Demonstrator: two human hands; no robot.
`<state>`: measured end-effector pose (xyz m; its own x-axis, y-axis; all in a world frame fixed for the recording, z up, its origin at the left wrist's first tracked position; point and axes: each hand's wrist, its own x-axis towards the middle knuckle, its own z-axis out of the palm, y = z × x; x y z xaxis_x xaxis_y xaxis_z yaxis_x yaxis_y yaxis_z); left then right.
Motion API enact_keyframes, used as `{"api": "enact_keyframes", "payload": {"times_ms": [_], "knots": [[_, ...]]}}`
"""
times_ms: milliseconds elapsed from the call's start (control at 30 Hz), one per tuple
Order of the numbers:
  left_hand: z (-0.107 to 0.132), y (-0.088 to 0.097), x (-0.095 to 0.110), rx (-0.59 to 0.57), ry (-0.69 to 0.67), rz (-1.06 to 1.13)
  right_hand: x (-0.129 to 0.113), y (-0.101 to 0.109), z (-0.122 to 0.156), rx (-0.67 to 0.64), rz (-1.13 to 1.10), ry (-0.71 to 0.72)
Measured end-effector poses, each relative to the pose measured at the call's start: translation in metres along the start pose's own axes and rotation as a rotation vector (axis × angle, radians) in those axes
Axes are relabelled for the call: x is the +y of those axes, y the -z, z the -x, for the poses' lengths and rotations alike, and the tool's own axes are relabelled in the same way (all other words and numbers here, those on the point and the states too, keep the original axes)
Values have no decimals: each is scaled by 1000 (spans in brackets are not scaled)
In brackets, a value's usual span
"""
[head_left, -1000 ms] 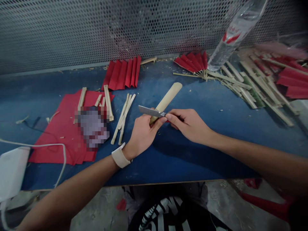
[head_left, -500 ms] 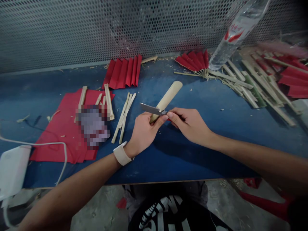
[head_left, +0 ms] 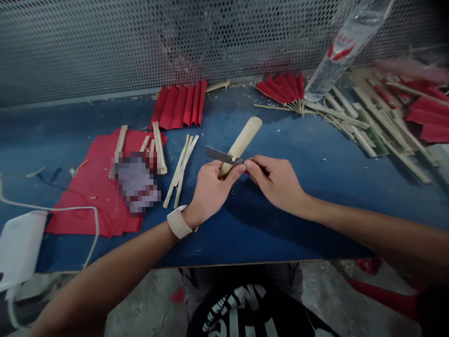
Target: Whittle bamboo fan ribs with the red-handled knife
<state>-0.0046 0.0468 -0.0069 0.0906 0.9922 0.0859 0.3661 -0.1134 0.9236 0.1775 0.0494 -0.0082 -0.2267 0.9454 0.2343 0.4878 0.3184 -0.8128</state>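
Observation:
My left hand [head_left: 216, 186] is closed around the near end of a pale bamboo strip [head_left: 246, 135], which slants up and away to the right above the table. In my right hand [head_left: 277, 183] is a knife with a red handle mostly hidden by my fingers. The grey knife blade [head_left: 219, 155] points left and lies across the strip. My left thumb presses by the base of the blade, close to my right thumb. Several thin bamboo sticks [head_left: 180, 171] lie crossed just left of my left hand.
Red paper sheets [head_left: 80, 206] lie at left under bamboo pieces and a blurred-out object [head_left: 138, 185]. Pleated red paper [head_left: 178, 106], a red fan [head_left: 284, 89], a water bottle [head_left: 336, 58] and piled bamboo strips [head_left: 382, 121] line the back and right. A white power bank [head_left: 23, 248] with a cable sits front left.
The bamboo strip's far end has shifted slightly left and tipped a little. The blade has turned slightly and dropped a touch at its tip. Both hands keep their grip.

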Motion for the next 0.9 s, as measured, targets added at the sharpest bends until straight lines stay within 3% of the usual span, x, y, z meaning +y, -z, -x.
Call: {"api": "enact_keyframes", "payload": {"times_ms": [100, 200, 533, 900], "knots": [[1, -3, 0, 15, 38, 63, -1, 1, -2, 76, -93, 18], [4, -3, -1, 6, -15, 28, 1, 2, -3, 81, -86, 49], [11, 0, 1, -166, -76, 233, 11, 7, -8, -34, 105, 139], [12, 4, 0, -141, -101, -28, 8, 14, -13, -244, 244, 167]]}}
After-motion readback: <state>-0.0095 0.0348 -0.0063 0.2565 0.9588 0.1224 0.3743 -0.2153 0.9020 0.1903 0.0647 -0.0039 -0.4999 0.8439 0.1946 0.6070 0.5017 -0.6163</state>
